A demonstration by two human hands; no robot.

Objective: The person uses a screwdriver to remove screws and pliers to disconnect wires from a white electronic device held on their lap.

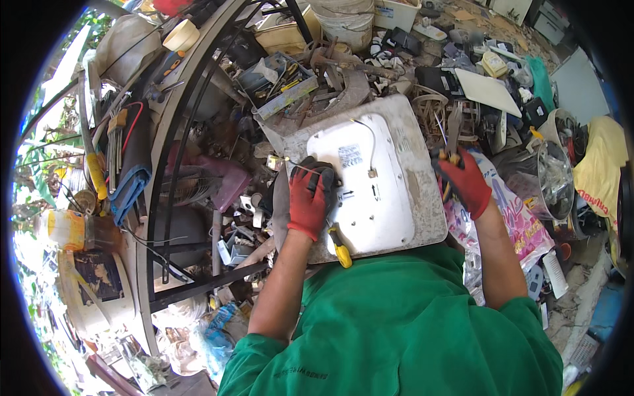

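Note:
A white flat panel with rounded corners point(386, 211), printed with arrows and a label, lies on a worn grey board point(428, 198) across my lap. A thin cable point(375, 148) runs over its upper part to a small fitting. My left hand point(310, 196), in a red and black glove, is closed at the panel's left edge on a thin pale cable point(294, 165) with a small metal end. Off the board's right side, my right hand point(467, 183), gloved alike, grips pliers point(454, 129) with yellow and black handles, jaws upward. A yellow and black screwdriver point(341, 249) rests on the panel's lower edge.
A black metal frame point(158, 198) stands at my left. Beyond the board sit a tray of tools point(284, 86) and a white bucket point(343, 23). Electronic scrap covers the ground at right, near a printed plastic bag point(512, 228) and a clear container point(553, 181).

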